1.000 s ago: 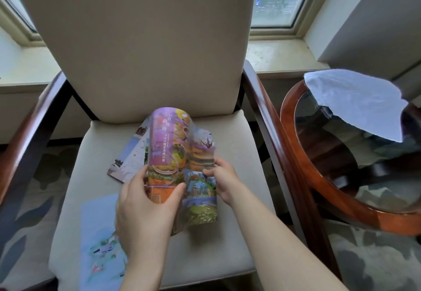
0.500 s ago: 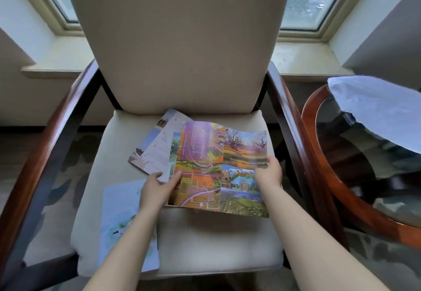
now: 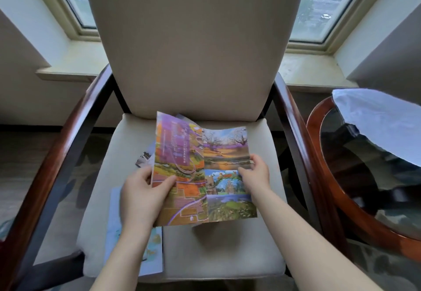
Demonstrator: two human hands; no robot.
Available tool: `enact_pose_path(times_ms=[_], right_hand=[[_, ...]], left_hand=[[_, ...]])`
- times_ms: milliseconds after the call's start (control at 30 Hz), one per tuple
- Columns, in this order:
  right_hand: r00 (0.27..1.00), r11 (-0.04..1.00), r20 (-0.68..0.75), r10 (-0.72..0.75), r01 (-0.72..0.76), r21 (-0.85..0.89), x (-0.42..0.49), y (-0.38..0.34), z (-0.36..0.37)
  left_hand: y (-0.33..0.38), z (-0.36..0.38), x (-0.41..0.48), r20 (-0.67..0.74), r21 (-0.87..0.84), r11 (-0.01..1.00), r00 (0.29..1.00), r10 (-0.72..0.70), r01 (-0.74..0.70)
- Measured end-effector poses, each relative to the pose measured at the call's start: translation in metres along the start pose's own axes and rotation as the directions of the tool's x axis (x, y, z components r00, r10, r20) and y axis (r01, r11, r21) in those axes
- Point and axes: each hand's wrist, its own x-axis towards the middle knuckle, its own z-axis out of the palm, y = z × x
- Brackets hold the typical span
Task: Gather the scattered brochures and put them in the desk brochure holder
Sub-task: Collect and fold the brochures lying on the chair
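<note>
A colourful brochure (image 3: 200,167) with purple and landscape panels is held unfolded above the cream chair seat (image 3: 227,245). My left hand (image 3: 142,196) grips its left edge, thumb on the front. My right hand (image 3: 255,173) pinches its right edge. A pale blue brochure (image 3: 152,252) lies on the seat's front left, partly under my left arm. Another white brochure (image 3: 144,156) peeks out behind the colourful one. No brochure holder is in view.
The armchair has dark wooden arms (image 3: 300,145) and a tall cream back (image 3: 193,40). A round glass-topped wooden table (image 3: 355,199) stands at the right with a white cloth (image 3: 382,120) on it. Windows and a sill lie behind.
The brochure has been opened out flat from a curled fold and lifted nearer the camera. Both hands shifted with it; it now covers more of the white brochure.
</note>
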Motion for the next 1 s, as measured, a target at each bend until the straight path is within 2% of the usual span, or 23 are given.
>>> enact_pose_path(times_ms=[67, 100, 133, 200, 267, 300, 333, 367, 433, 467, 533, 633, 733, 833, 900, 1000], right_hand=[[0.994, 0.994, 0.104, -0.026, 0.015, 0.104, -0.008, -0.01, 0.014], [0.989, 0.988, 0.146, -0.022, -0.001, 0.156, -0.011, -0.013, 0.02], [0.98, 0.982, 0.196, -0.021, -0.017, 0.189, -0.013, -0.017, 0.024], [0.965, 0.973, 0.262, -0.012, -0.049, 0.224, -0.014, -0.02, 0.033], [0.944, 0.978, 0.33, 0.013, -0.08, 0.193, -0.016, -0.022, 0.036], [0.934, 0.979, 0.355, 0.041, -0.108, 0.172, -0.015, -0.023, 0.035], [0.931, 0.976, 0.363, 0.038, -0.112, 0.185, -0.013, -0.021, 0.032], [0.933, 0.972, 0.356, 0.052, -0.129, 0.195, -0.012, -0.02, 0.029], [0.921, 0.959, 0.381, 0.076, -0.172, 0.225, -0.014, -0.015, 0.025], [0.897, 0.957, 0.436, 0.069, -0.183, 0.225, -0.018, -0.015, 0.024], [0.875, 0.958, 0.483, 0.047, -0.176, 0.227, -0.022, -0.013, 0.028], [0.84, 0.964, 0.541, 0.041, -0.175, 0.2, -0.026, -0.013, 0.034], [0.822, 0.947, 0.57, 0.017, -0.196, 0.255, -0.027, -0.012, 0.039], [0.785, 0.903, 0.609, 0.114, -0.338, 0.266, -0.027, -0.013, 0.042], [0.768, 0.925, 0.623, 0.149, -0.331, 0.187, -0.026, -0.016, 0.044], [0.861, 0.975, 0.489, 0.138, -0.204, 0.085, -0.027, -0.021, 0.046]], left_hand=[[0.025, -0.025, -0.014, -0.075, 0.09, 0.988, 0.989, 0.128, -0.121], [0.037, -0.032, -0.02, -0.065, 0.055, 0.988, 0.987, 0.149, -0.146], [0.048, -0.035, -0.028, -0.012, -0.049, 0.987, 0.988, 0.155, -0.156], [0.067, -0.031, -0.043, 0.204, -0.323, 0.94, 0.962, 0.183, -0.11], [0.077, -0.02, -0.052, 0.424, -0.399, 0.916, 0.878, 0.221, -0.038], [0.075, -0.012, -0.051, 0.451, -0.385, 0.922, 0.866, 0.215, -0.029], [0.068, -0.004, -0.047, 0.411, -0.378, 0.926, 0.893, 0.182, -0.015], [0.058, 0.005, -0.038, 0.302, -0.325, 0.945, 0.944, 0.134, -0.03], [0.038, 0.019, -0.019, 0.141, -0.086, 0.996, 0.99, 0.002, 0.01], [0.028, 0.026, -0.011, 0.132, -0.001, 0.996, 0.988, -0.083, 0.084], [0.012, 0.037, -0.002, 0.205, 0.024, 0.982, 0.961, -0.187, 0.186], [-0.001, 0.047, 0.004, 0.287, -0.059, 0.982, 0.945, -0.157, 0.181], [-0.009, 0.053, 0.008, 0.34, -0.135, 0.973, 0.931, -0.133, 0.188], [-0.01, 0.06, 0.01, 0.325, -0.026, 0.996, 0.943, -0.07, 0.083], [-0.008, 0.065, 0.01, 0.407, 0.039, 0.999, 0.913, -0.03, 0.016], [-0.01, 0.063, 0.007, 0.489, -0.174, 0.98, 0.872, 0.005, 0.092]])
